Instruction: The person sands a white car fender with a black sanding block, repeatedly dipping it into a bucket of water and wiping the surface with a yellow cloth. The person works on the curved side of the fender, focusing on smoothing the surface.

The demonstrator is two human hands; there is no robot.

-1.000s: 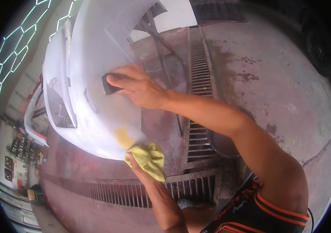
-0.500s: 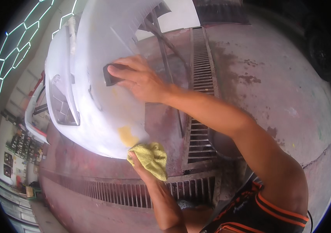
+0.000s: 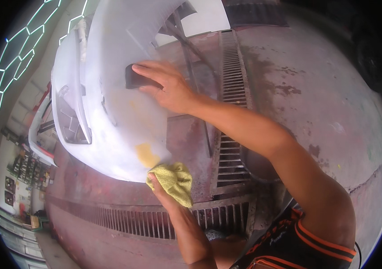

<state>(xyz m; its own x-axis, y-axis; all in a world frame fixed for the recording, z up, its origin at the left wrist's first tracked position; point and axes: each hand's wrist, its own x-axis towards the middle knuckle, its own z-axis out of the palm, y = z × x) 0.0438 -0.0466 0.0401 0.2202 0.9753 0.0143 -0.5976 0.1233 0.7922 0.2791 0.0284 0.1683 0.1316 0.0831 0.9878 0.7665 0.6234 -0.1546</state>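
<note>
A car bumper (image 3: 114,154) in pale grey-white primer stands in front of me, with a yellow filler patch (image 3: 146,154) near its lower corner. My right hand (image 3: 168,87) is closed round a black sanding block (image 3: 133,77), which lies against the bumper's side surface below the wheel-arch curve. In my left hand (image 3: 158,189) is a bunched yellow-green cloth (image 3: 175,183), held at the bumper's lower corner beside the yellow patch. The cloth covers most of the left fingers; the thumb shows.
Dark metal stand legs (image 3: 192,67) rise behind the bumper. Floor drain grates (image 3: 232,85) run along the right and across the front (image 3: 132,223). Another bumper-like part (image 3: 38,134) stands at the left, near shelves of small items (image 3: 29,168). A vehicle wheel (image 3: 372,62) shows at far right.
My right hand and the sanding block have moved a little up and to the right along the bumper. The left hand with the cloth has stayed in nearly the same place.
</note>
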